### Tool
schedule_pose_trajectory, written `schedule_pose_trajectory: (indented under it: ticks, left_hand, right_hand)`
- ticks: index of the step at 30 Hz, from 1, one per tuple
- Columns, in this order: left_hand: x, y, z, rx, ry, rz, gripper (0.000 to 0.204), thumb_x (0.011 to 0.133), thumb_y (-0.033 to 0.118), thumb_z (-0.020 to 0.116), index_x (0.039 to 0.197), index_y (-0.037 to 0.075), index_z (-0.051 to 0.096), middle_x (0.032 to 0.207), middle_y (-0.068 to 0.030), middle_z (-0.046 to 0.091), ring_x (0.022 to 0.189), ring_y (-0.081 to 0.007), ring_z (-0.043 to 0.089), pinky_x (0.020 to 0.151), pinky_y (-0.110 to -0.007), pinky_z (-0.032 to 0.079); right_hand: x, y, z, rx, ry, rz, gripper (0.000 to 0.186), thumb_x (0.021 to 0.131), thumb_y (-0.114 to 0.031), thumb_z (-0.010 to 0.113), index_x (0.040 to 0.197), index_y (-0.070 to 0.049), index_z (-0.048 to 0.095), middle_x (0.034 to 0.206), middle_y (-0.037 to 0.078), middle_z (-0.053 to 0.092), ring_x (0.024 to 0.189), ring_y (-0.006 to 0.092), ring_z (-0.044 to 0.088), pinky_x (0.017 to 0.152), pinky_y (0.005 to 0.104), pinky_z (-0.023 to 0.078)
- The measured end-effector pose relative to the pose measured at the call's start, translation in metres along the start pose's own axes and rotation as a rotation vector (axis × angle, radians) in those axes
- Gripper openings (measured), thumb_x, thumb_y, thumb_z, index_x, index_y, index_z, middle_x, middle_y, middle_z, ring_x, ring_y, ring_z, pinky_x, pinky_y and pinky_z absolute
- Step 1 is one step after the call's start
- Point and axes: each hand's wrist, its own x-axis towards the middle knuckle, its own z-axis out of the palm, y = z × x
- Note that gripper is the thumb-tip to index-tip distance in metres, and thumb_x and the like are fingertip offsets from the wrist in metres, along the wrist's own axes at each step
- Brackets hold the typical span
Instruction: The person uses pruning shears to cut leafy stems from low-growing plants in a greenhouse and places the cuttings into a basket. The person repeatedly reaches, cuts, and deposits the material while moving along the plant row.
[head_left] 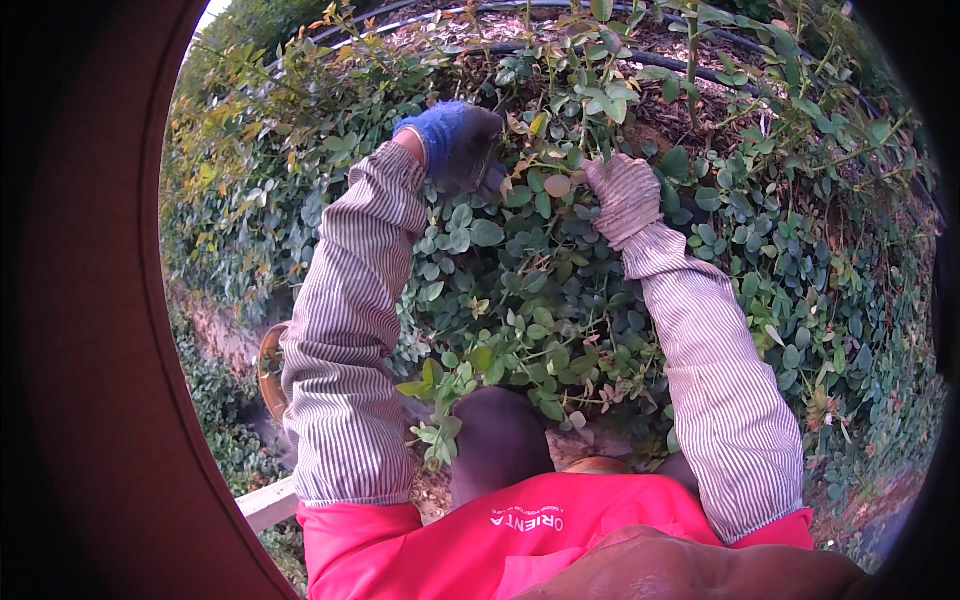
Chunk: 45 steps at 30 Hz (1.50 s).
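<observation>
Low leafy bushes [560,290], rose-like in leaf, spread in front of me. My left hand [462,148] wears a blue glove with a dark coating and reaches into the foliage at upper middle. Its fingers curl together by a thin stem; what they hold, if anything, is lost in shadow. A little to its right, my right hand [625,195], in a pale dirty knit glove, is closed with its fingertips at a leafy stem [560,168]. Pale leaves hang between the two hands. Striped sleeves cover both my forearms.
Black hoses [500,48] run across brown mulch [680,110] behind the bushes. A taller green stem [693,60] rises at upper right. By my left forearm are an orange-brown rounded object [271,370] and a pale bar [268,504]. My dark-clad knee [497,435] touches the leaves.
</observation>
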Motion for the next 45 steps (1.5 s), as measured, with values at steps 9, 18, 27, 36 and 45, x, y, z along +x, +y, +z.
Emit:
schedule_pose_trajectory:
  ticks: [9,18,27,36,45]
  left_hand:
    - [-0.086,-0.056,0.040,-0.096,0.063,0.216,0.039,0.099,0.037,0.055,0.110,0.000,0.054,0.078,-0.0178,0.069,0.052,-0.0248,0.068,0.047,-0.035,0.058]
    - [-0.174,-0.101,0.037,0.371,0.162,0.136,0.053,0.092,0.037,0.063,0.132,0.004,0.052,0.083,-0.0044,0.064,0.068,-0.0123,0.064,0.064,-0.029,0.052]
    - [-0.059,-0.089,0.008,0.798,0.554,0.142,0.043,0.098,0.031,0.048,0.128,0.001,0.055,0.111,-0.0194,0.067,0.095,-0.0311,0.068,0.083,-0.041,0.054]
    - [-0.058,-0.132,0.057,0.586,0.721,-0.006,0.046,0.097,0.033,0.046,0.131,0.003,0.053,0.128,-0.0242,0.060,0.120,-0.0384,0.058,0.101,-0.047,0.045]
    - [-0.188,-0.205,0.091,0.510,0.585,0.078,0.071,0.082,0.051,0.062,0.138,0.008,0.051,0.124,-0.0225,0.062,0.112,-0.0378,0.062,0.095,-0.040,0.048]
  right_hand:
    - [-0.010,0.011,0.009,-0.105,-0.021,-0.131,0.034,0.075,-0.019,0.066,0.107,-0.009,0.057,0.079,0.017,0.060,0.077,0.0396,0.063,0.063,0.0501,0.047]
    - [-0.010,0.005,0.008,-0.167,-0.099,-0.038,0.047,0.068,-0.033,0.078,0.108,-0.016,0.060,0.086,0.013,0.060,0.082,0.0349,0.063,0.070,0.0473,0.049]
    - [-0.010,0.006,0.010,-0.173,0.052,-0.123,0.050,0.067,-0.037,0.080,0.103,-0.014,0.055,0.082,0.014,0.058,0.077,0.0357,0.061,0.067,0.0483,0.047]
    - [0.002,-0.008,-0.014,-0.209,-0.285,0.029,0.047,0.073,-0.025,0.074,0.116,-0.012,0.059,0.106,0.017,0.062,0.096,0.0373,0.063,0.082,0.0468,0.050]
    - [-0.025,-0.017,-0.060,0.426,0.041,0.183,0.050,0.076,-0.013,0.077,0.124,-0.011,0.061,0.118,0.017,0.064,0.109,0.0340,0.061,0.093,0.0408,0.050]
